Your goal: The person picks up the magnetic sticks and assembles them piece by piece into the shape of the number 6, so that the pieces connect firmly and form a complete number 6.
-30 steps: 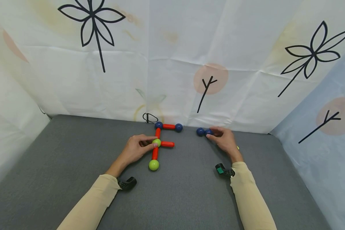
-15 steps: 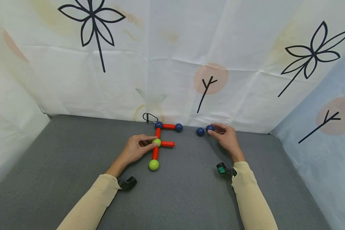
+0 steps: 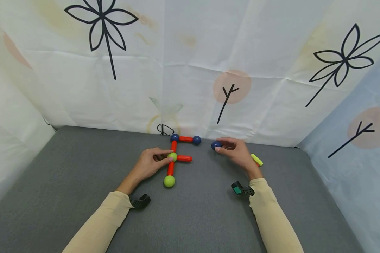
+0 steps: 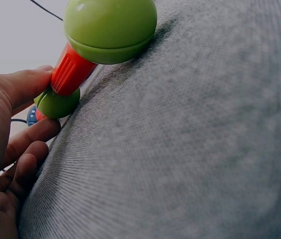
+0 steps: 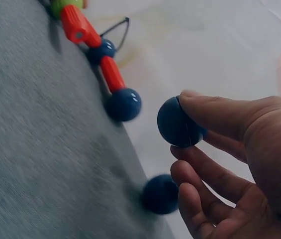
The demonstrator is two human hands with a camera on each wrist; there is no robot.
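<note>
My left hand (image 3: 149, 163) pinches a green ball (image 3: 172, 156) between thumb and fingers. Red rods join it to a blue ball (image 3: 175, 137) at the back and a larger green ball (image 4: 110, 30) at the near end; another red rod (image 3: 185, 159) sticks out to the right with a free end. At the back, a red rod (image 3: 186, 139) runs right to a second blue ball (image 3: 196, 140). Held in the fingertips of my right hand (image 3: 235, 153) is a loose blue ball (image 5: 177, 122). One more blue ball (image 5: 161, 194) lies on the table below that hand, hidden in the head view.
A yellow rod (image 3: 257, 159) with something red beside it lies behind my right wrist, partly covered. A white printed cloth (image 3: 190, 88) rises along the back edge of the grey table (image 3: 196, 211), and more cloth stands at both sides.
My right hand first lifted one blue ball away from its neighbour, then carried it left, over where the other lies. The yellow rod has come into view. My left hand stays in place.
</note>
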